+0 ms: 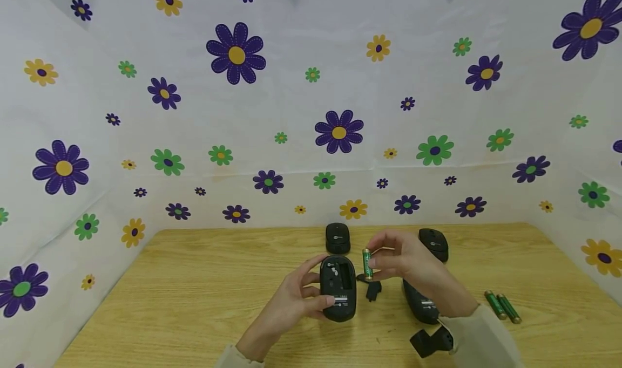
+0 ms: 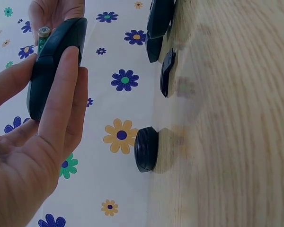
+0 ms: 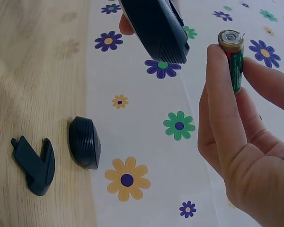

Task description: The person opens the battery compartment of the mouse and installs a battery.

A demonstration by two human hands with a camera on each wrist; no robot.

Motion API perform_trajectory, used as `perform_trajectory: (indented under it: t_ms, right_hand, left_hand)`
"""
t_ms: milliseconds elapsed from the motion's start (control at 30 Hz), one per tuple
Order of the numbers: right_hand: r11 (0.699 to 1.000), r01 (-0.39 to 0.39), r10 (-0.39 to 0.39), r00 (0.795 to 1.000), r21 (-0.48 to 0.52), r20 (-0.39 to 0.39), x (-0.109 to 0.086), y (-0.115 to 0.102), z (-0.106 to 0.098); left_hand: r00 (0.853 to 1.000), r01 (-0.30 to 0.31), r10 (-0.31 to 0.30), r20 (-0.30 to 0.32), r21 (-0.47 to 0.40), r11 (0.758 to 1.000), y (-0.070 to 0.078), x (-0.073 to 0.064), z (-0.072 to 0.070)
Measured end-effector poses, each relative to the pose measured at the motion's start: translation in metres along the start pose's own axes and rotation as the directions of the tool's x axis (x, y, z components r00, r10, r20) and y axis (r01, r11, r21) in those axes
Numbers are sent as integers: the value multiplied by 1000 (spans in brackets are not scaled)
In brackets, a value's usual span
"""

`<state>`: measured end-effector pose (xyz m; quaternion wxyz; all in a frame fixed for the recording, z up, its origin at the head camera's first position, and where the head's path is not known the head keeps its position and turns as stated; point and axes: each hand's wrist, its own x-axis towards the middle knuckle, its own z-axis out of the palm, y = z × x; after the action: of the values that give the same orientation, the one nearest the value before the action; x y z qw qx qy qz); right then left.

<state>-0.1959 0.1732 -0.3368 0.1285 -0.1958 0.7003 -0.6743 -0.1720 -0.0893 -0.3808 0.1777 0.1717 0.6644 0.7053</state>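
Note:
My left hand (image 1: 293,298) grips a black computer mouse (image 1: 335,298) above the table, its underside facing me. The battery compartment (image 1: 345,276) in that underside is uncovered, a dark slot. Just to the right of the mouse, my right hand (image 1: 413,260) pinches a green AA-type battery (image 1: 367,265) upright between thumb and fingers. In the right wrist view the battery (image 3: 236,66) shows a flat metal end on top, apart from the mouse (image 3: 156,30). From the left wrist view, my fingers and thumb wrap the sides of the mouse (image 2: 45,80).
Two black mice (image 1: 337,237) (image 1: 434,244) stand at the table's back. Another mouse (image 1: 421,306) lies underside up below my right wrist. Black cover pieces (image 1: 373,291) (image 1: 427,343) lie nearby. Two green batteries (image 1: 495,305) (image 1: 509,308) rest at the right. Flowered cloth (image 1: 291,103) encloses the table.

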Motion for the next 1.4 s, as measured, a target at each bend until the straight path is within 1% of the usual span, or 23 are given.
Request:
perform_trajectory:
  t_ms: [267,433,633,767,900,933,1033,1167,1267,1400]
  right_hand:
    - [1000,-7,7,1000,13,15,4,0,2]
    - [1000,2,-2,1000,-16,17,4,1,0]
    - [999,4,-4,1000,-45,-4,3,3,-1]
    - [999,0,-1,1000,-33,-7,7,5,4]
    - [1000,1,-2,1000,-26,-15,14,7,14]
    - [999,6,-6,1000,-31,-27,14,7,16]
    - [997,30,-34,997,-68,-69,13,5,23]
    - [984,87,-107,986,-153,-128,12,2,35]
    - [964,132,-170,973,-231,-153,11,3,42]
    - [927,170,-231,961,-335,-152,9,4,47]
  left_hand:
    - [1000,5,-5,-4,3,1000,0,1,-1]
    - [1000,2,-2,-1,2,1000,1,4,1]
    - [1000,4,-4,9,20,1000,2,7,5]
    - [1000,17,-17,-3,20,1000,1,7,4]
    - [1000,21,-21,-16,12,1000,0,2,-1]
    - [1000,21,-21,-11,10,1000,1,1,-1]
    - [1000,21,-21,-1,7,1000,1,1,-1]
    - [1000,22,-22,0,12,1000,1,-1,-2]
    - [1000,18,-18,0,16,1000,0,-2,-3]
    - [1000,16,-17,7,14,1000,-1,-3,-3]
